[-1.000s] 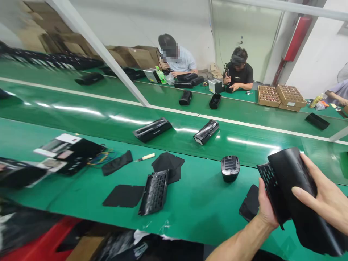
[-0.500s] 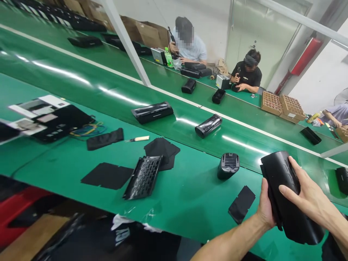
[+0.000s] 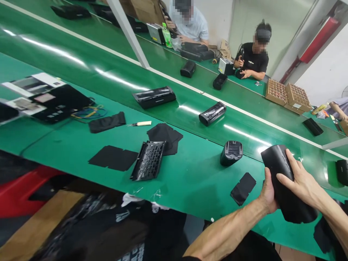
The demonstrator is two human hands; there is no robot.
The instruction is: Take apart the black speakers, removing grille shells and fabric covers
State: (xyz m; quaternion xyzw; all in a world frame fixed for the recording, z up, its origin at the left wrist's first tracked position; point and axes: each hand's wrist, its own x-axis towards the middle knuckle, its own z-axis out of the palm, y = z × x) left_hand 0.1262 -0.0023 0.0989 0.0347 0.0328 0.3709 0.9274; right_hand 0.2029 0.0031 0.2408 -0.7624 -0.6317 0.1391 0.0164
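Both of my hands are around a curved black plastic shell [image 3: 295, 204] held tilted above the right side of the table. My left hand [image 3: 268, 194] supports its left side, thumb up along the edge. Across the top and right side lies my right hand [image 3: 306, 185], fingers closed on the shell. Left of my hands, a thin black sheet [image 3: 243, 188] lies on the table, and a black housing [image 3: 231, 156] stands upright behind it. A slotted black grille panel [image 3: 148, 161] rests farther left, touching a pile of black sheets [image 3: 170, 136].
Another black sheet [image 3: 112, 157], a light-handled tool [image 3: 143, 123] and some papers [image 3: 35, 85] are on the green table [image 3: 190, 181]. Black housings [image 3: 154, 97] sit on the green belt [image 3: 187, 92] beyond. A slanted white post [image 3: 130, 34] rises there. Two people work across the belt.
The shell has turned slightly in my hands, and its left edge gap no longer shows. My view has tipped downward, so the table items appear higher.
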